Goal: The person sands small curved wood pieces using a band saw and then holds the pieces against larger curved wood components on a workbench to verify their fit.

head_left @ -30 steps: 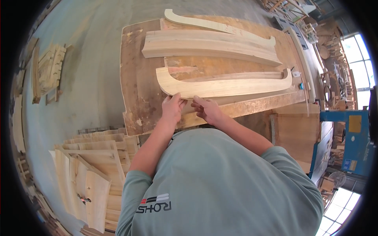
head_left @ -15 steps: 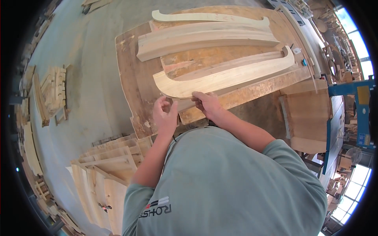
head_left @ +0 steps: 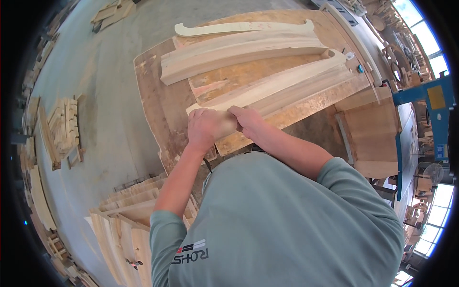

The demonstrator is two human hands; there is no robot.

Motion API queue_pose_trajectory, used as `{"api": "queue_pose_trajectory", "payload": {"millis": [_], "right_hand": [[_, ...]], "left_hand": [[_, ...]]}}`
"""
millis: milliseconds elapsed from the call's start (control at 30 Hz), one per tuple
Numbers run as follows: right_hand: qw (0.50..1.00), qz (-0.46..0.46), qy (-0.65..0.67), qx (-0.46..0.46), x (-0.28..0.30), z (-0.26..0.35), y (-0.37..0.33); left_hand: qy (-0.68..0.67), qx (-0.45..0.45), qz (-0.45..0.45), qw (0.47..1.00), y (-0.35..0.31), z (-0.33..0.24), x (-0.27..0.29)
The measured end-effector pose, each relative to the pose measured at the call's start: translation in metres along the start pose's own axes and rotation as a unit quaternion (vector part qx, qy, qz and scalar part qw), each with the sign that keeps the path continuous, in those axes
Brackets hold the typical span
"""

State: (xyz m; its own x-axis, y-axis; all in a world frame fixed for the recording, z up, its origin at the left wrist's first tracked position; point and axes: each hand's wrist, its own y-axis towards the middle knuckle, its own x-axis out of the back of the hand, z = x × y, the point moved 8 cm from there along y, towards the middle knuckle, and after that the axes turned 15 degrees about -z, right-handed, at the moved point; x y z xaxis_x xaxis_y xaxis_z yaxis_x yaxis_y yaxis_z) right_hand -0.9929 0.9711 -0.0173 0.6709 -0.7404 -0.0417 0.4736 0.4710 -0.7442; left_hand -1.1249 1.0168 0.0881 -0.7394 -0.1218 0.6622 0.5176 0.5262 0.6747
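Note:
A pale curved wooden piece (head_left: 282, 82) with a hooked far right end lies along the near side of the workbench, beside a longer wooden block (head_left: 306, 88). My left hand (head_left: 203, 126) is closed over the piece's near left end, its fingers bent over the top edge. Close beside it, my right hand (head_left: 247, 120) pinches the same end between thumb and fingers. Part of that end is hidden behind my hands.
The worn workbench (head_left: 167, 119) also bears a thick shaped timber (head_left: 239, 55) and another hooked pale piece (head_left: 239, 28). Stacked boards (head_left: 114, 239) stand at my lower left, a wooden box (head_left: 368, 134) to the right. A slatted wood stack (head_left: 64, 126) sits on the floor.
My left hand has gone from open beside the curved piece to closed over its end. The piece has tilted, so its broad face shows less. The whole view has shifted slightly.

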Motion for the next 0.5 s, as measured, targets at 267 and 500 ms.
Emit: {"api": "queue_pose_trajectory", "payload": {"millis": [267,500], "right_hand": [[0.999,0.020,-0.036,-0.004,0.001,0.012,-0.002],[0.997,0.065,0.001,-0.045,0.018,0.023,-0.023]], "left_hand": [[-0.057,0.002,-0.075,0.996,-0.001,0.018,-0.009],[-0.041,-0.042,-0.046,0.997,0.005,0.006,-0.006]]}}
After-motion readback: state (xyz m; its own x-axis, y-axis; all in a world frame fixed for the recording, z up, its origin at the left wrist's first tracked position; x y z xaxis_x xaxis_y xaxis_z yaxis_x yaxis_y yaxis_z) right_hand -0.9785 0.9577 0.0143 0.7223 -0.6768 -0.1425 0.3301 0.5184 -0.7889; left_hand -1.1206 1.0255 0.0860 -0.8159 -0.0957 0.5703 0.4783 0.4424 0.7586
